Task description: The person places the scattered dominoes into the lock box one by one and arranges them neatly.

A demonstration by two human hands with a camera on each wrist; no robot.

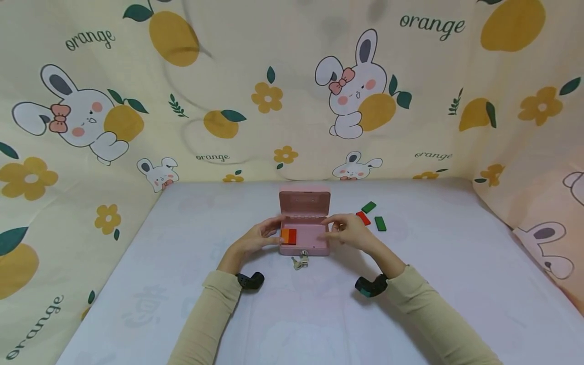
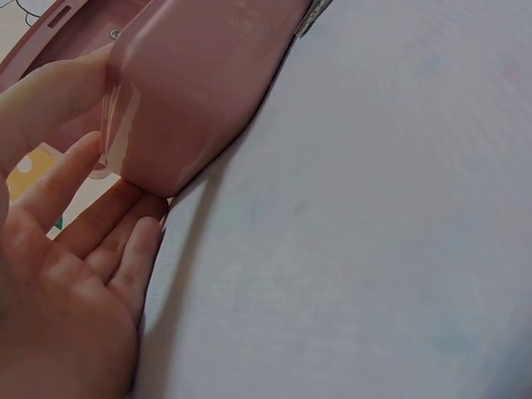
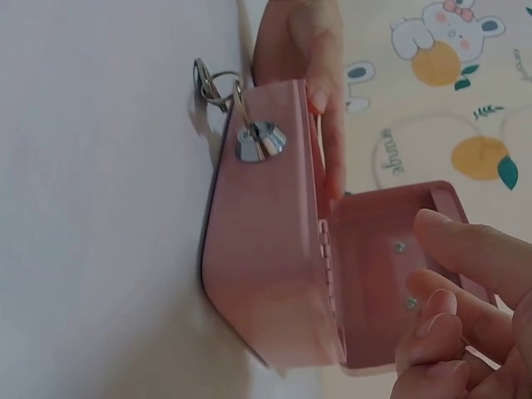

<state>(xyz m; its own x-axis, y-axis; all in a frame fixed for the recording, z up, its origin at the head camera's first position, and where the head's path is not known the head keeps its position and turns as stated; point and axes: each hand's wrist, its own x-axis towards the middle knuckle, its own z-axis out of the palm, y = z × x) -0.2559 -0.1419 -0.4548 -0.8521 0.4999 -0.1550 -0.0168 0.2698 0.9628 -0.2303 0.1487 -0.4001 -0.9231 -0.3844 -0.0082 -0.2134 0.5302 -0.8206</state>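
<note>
A pink metal cash box [image 1: 304, 251] stands with its lid [image 1: 304, 203] raised. Inside at the left lie orange [image 1: 285, 236] and red [image 1: 292, 236] tiles, side by side. My left hand [image 1: 257, 237] holds the box's left end, thumb and forefinger at the rim, other fingertips against the outer wall in the left wrist view. Over the right rim hovers my right hand [image 1: 350, 232], thumb and forefinger apart, nothing visible between them; in the right wrist view its fingers [image 3: 474, 249] are loosely bent. Keys [image 3: 214, 87] hang from the front lock [image 3: 260, 141].
Right of the box, two green tiles [image 1: 380, 223] and a red tile [image 1: 363, 218] lie on the white-covered table [image 1: 292, 314], the red one partly behind my right hand. A printed cloth [image 1: 292, 101] with rabbits and oranges stands behind the table and along its sides.
</note>
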